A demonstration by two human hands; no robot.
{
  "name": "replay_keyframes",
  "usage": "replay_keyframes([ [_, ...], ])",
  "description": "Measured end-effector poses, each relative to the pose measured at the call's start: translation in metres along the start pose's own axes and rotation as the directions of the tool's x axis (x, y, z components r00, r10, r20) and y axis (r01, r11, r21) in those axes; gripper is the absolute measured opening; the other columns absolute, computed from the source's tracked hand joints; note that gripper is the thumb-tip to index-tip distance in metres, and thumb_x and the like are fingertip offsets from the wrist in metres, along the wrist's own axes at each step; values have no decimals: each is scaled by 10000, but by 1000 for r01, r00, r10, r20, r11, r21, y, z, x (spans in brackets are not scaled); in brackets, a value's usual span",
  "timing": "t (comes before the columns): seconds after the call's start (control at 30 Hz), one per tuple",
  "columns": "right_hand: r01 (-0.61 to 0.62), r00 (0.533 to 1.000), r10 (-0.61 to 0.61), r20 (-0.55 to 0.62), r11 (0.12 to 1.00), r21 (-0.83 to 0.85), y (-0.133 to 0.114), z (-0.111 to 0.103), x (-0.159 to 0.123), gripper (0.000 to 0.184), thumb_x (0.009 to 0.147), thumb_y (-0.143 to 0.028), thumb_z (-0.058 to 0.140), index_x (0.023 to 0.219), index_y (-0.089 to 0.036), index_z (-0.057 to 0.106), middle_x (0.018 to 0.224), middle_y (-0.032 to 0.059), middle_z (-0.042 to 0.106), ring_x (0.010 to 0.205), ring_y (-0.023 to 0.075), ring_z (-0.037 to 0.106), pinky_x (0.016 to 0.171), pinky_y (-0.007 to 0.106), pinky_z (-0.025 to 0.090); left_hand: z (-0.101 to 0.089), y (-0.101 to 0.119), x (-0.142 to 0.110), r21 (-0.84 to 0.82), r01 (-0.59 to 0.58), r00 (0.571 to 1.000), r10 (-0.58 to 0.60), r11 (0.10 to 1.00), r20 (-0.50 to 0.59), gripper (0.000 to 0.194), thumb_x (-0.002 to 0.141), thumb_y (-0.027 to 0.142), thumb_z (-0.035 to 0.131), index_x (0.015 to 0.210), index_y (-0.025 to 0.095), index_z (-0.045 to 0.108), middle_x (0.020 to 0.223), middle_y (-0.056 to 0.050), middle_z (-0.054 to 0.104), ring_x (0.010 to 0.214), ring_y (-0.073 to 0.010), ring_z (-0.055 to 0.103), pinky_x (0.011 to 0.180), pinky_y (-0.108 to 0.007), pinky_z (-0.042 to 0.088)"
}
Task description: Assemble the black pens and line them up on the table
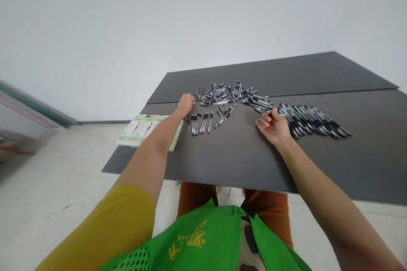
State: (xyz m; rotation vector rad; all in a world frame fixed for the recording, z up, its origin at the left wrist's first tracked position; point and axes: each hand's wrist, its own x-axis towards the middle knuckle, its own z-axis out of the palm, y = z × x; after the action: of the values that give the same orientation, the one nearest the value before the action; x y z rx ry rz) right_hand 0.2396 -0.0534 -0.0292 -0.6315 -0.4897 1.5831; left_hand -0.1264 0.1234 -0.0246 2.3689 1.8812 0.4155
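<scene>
My left hand (186, 103) is at the left end of the loose pens, fingers curled down near the tabletop. Whatever they grip is too small or hidden to make out. Below it, a short row of clear-barrelled pens (202, 123) lies side by side. My right hand (274, 128) is closed, palm partly up, with a pen (258, 120) pinched between thumb and fingers and mostly covered by them. Just right of that hand lies a neat row of many black-gripped pens (313, 120). A jumbled heap of pens (219, 94) spreads between the hands, farther back.
A stack of white and green printed boxes or sheets (140, 129) lies at the left table edge, partly behind my left forearm. The dark grey table (229, 152) has a seam across it and stands against a white wall (203, 17).
</scene>
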Motion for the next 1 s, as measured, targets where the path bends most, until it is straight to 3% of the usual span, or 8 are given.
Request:
replay_keyframes([
  [0.07,12,1000,-12,-18,1000,4,-2,0,1,315,904,-464,620,730,-220,522,521,-78,360,424,68,349,463,209,412,0,2,3,28,-22,999,23,999,-44,153,860,141,574,856,125,727,1023,-139,702,1075,-250,575,1018,-388,407],
  [0.17,2,1000,-2,-28,1000,9,1,5,0,316,906,-474,617,736,-221,532,524,-79,366,423,67,347,457,207,410,-6,17,3,-126,-4,968,-28,992,-251,137,900,179,551,924,144,682,952,-106,703,973,-219,610,953,-367,440],
  [0.27,-26,1000,26,-4,1000,5,5,13,-2,318,916,-479,603,739,-221,547,524,-78,374,420,65,355,452,204,412,-12,58,-12,-439,-154,886,-73,885,-457,143,949,247,513,1015,173,616,934,-62,687,895,-162,621,871,-299,466],
  [0.33,-40,999,40,17,999,7,9,17,-3,325,918,-488,599,737,-222,552,523,-77,384,420,62,365,449,201,412,-8,98,-33,-583,-314,867,-24,749,-498,167,962,328,517,1013,187,590,920,-47,662,865,-143,613,821,-272,468],
  [0.43,-67,997,67,25,998,2,13,21,-4,351,904,-508,613,723,-216,547,527,-71,426,429,57,397,448,189,418,14,159,-75,-777,-380,917,93,501,-388,264,944,455,539,999,200,577,876,-19,616,769,-115,583,727,-243,459],
  [0.6,-40,999,37,-40,997,-66,20,19,-4,401,861,-561,646,710,-209,529,534,-61,492,453,52,464,456,170,443,60,215,-130,-984,-90,974,220,152,-55,365,866,531,628,977,194,538,797,23,545,578,-63,449,536,-202,382],
  [0.73,42,998,-51,-42,981,-192,26,18,-4,443,809,-612,673,708,-205,532,539,-60,516,388,46,407,374,182,365,70,223,-138,-997,35,965,257,74,53,392,836,531,670,938,184,521,803,19,566,592,-57,445,533,-194,378],
  [1.0,130,992,-123,43,941,-313,34,11,-3,503,759,-594,733,600,-203,458,463,-67,451,334,39,339,343,197,319,73,220,-135,-998,16,960,280,58,32,394,886,545,609,944,164,527,645,55,506,553,-68,454,547,-223,377],
])
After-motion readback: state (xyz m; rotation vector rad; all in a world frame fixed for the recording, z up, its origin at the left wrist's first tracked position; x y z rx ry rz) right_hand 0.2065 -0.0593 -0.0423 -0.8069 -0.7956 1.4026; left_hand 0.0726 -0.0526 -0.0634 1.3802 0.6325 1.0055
